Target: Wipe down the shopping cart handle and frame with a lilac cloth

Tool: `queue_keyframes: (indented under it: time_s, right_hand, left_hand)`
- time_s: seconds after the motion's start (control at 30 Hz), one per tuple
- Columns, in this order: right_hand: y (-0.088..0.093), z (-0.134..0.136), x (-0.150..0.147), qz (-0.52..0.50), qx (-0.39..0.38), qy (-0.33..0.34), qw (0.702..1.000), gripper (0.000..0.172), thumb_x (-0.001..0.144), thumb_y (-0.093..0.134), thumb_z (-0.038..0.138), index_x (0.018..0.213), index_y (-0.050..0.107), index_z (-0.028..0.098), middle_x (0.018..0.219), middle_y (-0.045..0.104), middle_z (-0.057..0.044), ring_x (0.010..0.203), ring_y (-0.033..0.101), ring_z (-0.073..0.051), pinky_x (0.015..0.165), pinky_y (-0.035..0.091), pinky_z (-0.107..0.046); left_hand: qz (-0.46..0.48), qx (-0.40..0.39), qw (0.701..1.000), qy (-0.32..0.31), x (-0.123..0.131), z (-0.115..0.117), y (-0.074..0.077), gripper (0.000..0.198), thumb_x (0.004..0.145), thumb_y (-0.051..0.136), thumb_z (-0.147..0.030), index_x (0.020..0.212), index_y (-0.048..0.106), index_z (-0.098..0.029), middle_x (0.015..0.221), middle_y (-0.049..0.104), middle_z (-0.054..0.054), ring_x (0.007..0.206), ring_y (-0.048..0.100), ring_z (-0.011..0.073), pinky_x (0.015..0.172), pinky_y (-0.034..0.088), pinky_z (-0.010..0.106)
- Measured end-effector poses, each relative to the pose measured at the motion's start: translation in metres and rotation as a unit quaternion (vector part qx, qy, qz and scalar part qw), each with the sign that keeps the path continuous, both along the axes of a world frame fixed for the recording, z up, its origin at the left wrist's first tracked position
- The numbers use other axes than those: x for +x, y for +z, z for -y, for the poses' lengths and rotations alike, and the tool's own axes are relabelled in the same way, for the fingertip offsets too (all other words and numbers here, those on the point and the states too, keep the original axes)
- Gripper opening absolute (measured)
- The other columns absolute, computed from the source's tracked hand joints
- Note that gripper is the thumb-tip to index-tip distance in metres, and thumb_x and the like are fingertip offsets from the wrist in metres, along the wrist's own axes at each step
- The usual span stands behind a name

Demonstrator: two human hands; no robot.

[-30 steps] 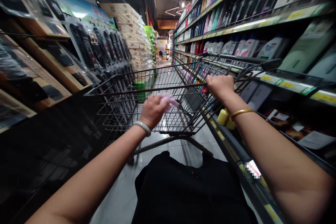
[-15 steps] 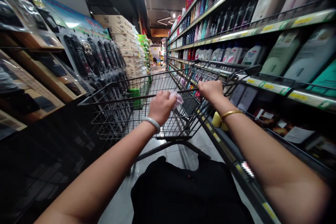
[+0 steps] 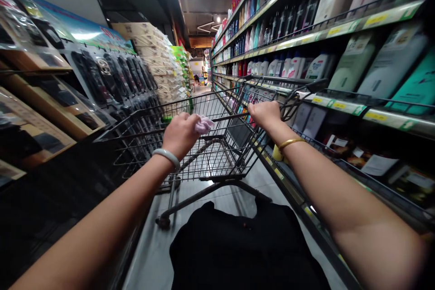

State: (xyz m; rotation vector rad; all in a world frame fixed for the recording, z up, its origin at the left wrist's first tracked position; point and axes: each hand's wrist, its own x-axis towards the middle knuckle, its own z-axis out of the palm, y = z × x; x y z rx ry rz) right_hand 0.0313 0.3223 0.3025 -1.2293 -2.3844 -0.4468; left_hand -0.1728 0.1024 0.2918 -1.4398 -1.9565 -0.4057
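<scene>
A wire shopping cart [image 3: 210,163] stands in front of me, turned at an angle in the aisle, its basket bare. My left hand [image 3: 180,136] is closed at the cart's near top bar, with a crumpled pale pink cloth [image 3: 203,124] sticking out by the thumb. Whether those fingers also wrap the bar is hard to see. Farther right, my right hand [image 3: 267,115] is closed around the same bar. A pale bangle is on my left wrist and a gold one on my right.
Shelves [image 3: 340,31] of shampoo bottles line the right side, close to the cart. Packaged utensils [image 3: 108,72] hang on the left, with stacked beige packs [image 3: 146,54] beyond. The tiled floor [image 3: 152,253] runs down a narrow aisle.
My left hand has slid left along the bar, away from my right hand, taking the cloth with it. The right hand keeps its grip. The view has shifted slightly.
</scene>
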Motion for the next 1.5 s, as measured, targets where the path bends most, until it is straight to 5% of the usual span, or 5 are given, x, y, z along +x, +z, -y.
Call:
queue_keyframes:
  time_s: [0.23, 0.53, 0.8, 1.1, 1.5]
  right_hand:
    - [0.003, -0.018, 0.006, 0.050, -0.006, 0.012, 0.999, 0.067, 0.105, 0.019, 0.036, 0.110, 0.079, 0.008, 0.118, 0.078, -0.023, 0.111, 0.073, -0.030, 0.085, 0.041, -0.036]
    - [0.006, -0.040, 0.008, -0.033, -0.037, -0.021, 0.999, 0.056, 0.104, 0.028, 0.036, 0.118, 0.076, 0.011, 0.129, 0.072, -0.021, 0.120, 0.063, -0.031, 0.094, 0.042, -0.038]
    - [-0.025, 0.028, -0.051, -0.106, 0.004, 0.241, 0.965, 0.046, 0.108, 0.036, 0.050, 0.130, 0.069, 0.025, 0.127, 0.073, -0.007, 0.122, 0.058, -0.025, 0.119, 0.026, -0.045]
    - [-0.056, 0.020, -0.070, -0.174, 0.093, 0.198, 0.960, 0.057, 0.110, 0.023, 0.050, 0.095, 0.070, 0.022, 0.096, 0.070, -0.007, 0.100, 0.054, -0.025, 0.105, 0.032, -0.043]
    - [-0.081, 0.010, -0.066, -0.336, 0.094, 0.246, 0.905, 0.046, 0.109, 0.032, 0.048, 0.104, 0.072, 0.027, 0.105, 0.068, -0.003, 0.121, 0.054, -0.022, 0.130, 0.020, -0.048]
  left_hand:
    - [-0.016, -0.083, 0.995, -0.056, 0.006, 0.010, -0.057, 0.018, 0.094, 0.064, -0.026, 0.110, 0.073, -0.027, 0.101, 0.068, 0.006, 0.090, 0.059, 0.0211, 0.068, 0.046, 0.028]
    - [-0.032, -0.060, 0.996, -0.058, -0.004, -0.008, -0.025, 0.023, 0.098, 0.060, -0.034, 0.115, 0.071, -0.024, 0.112, 0.065, 0.010, 0.101, 0.056, 0.0265, 0.075, 0.049, 0.034]
    - [-0.029, -0.083, 0.993, -0.083, 0.006, -0.008, -0.081, 0.020, 0.096, 0.061, -0.024, 0.112, 0.073, -0.026, 0.102, 0.068, 0.007, 0.091, 0.058, 0.0232, 0.067, 0.045, 0.031]
    - [-0.048, 0.102, 0.993, -0.037, -0.009, -0.019, -0.032, 0.023, 0.093, 0.066, -0.025, 0.114, 0.074, -0.023, 0.113, 0.069, 0.011, 0.097, 0.055, 0.0280, 0.079, 0.046, 0.036]
    - [0.108, 0.287, 0.949, -0.070, 0.053, -0.050, -0.135, 0.021, 0.086, 0.069, -0.013, 0.106, 0.072, -0.022, 0.106, 0.067, 0.009, 0.099, 0.059, 0.0243, 0.087, 0.049, 0.036]
